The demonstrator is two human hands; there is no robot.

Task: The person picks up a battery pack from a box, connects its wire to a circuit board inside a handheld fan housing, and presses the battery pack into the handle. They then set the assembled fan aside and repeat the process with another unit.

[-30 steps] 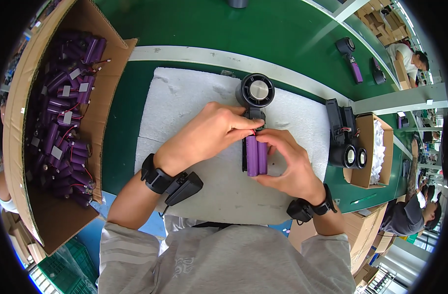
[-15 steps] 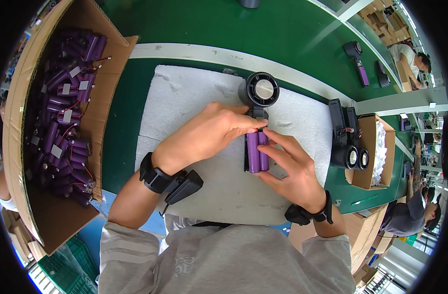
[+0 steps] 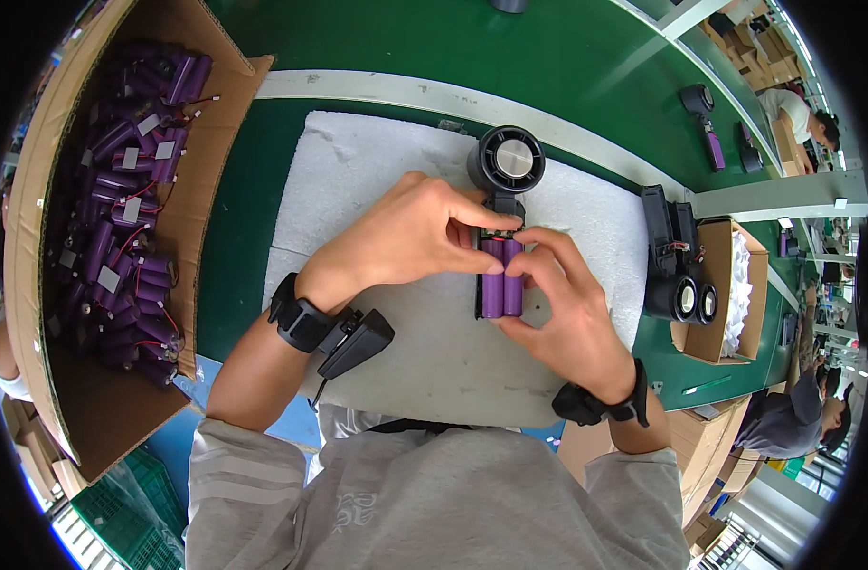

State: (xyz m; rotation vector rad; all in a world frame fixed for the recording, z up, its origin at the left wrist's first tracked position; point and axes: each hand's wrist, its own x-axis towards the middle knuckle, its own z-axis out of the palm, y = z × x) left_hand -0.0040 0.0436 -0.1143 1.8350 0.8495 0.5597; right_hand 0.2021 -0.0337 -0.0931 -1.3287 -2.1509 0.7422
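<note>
A black handheld fan (image 3: 507, 160) with a round silver centre lies on a white foam sheet (image 3: 405, 366), its handle pointing toward me. A pack of two purple cylindrical batteries (image 3: 502, 296) sits in the handle's open shell. My left hand (image 3: 410, 233) is closed over the handle's upper end, index finger across the neck and thumb on the batteries' top part. With bent fingers, my right hand (image 3: 572, 318) grips the battery pack from its right side. A bit of red wire shows at the top of the batteries; the fingers partly hide the connection there.
At left stands a cardboard box (image 3: 227, 180) full of purple battery packs (image 3: 121, 214) with wires. Two more black fans (image 3: 676, 256) lie at right beside a small carton (image 3: 733, 347). Further fan parts (image 3: 705, 128) lie across the green table (image 3: 548, 57). Other people sit at far right.
My left thumb has shifted down onto the batteries, while its index finger stretches across the neck. My right fingers have moved slightly upward along the pack. The whole view has shifted a little.
</note>
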